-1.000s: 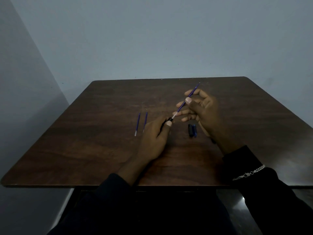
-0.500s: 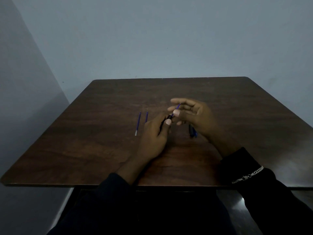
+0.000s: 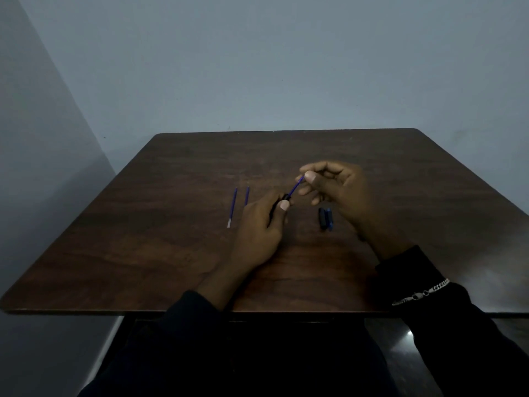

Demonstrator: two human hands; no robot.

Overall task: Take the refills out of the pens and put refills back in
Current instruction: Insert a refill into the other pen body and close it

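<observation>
My left hand [image 3: 259, 233] grips a dark pen barrel [image 3: 282, 200], most of it hidden in the fist. A blue refill [image 3: 294, 188] sticks out of the barrel's top end, slanting up to the right. My right hand [image 3: 337, 190] pinches the refill's upper end between thumb and forefinger. Two loose blue refills [image 3: 232, 206] [image 3: 247, 194] lie side by side on the table, left of my left hand. Two dark pen parts [image 3: 325, 218] lie together on the table under my right hand.
The brown wooden table [image 3: 171, 253] stands against a pale wall, in a corner on the left. Its near edge runs just in front of my dark sleeves. A silver bracelet [image 3: 420, 295] sits on the right sleeve.
The refill went deep into the barrel as my right hand came down toward the left. Now the right hand has risen a little and more of the refill shows.
</observation>
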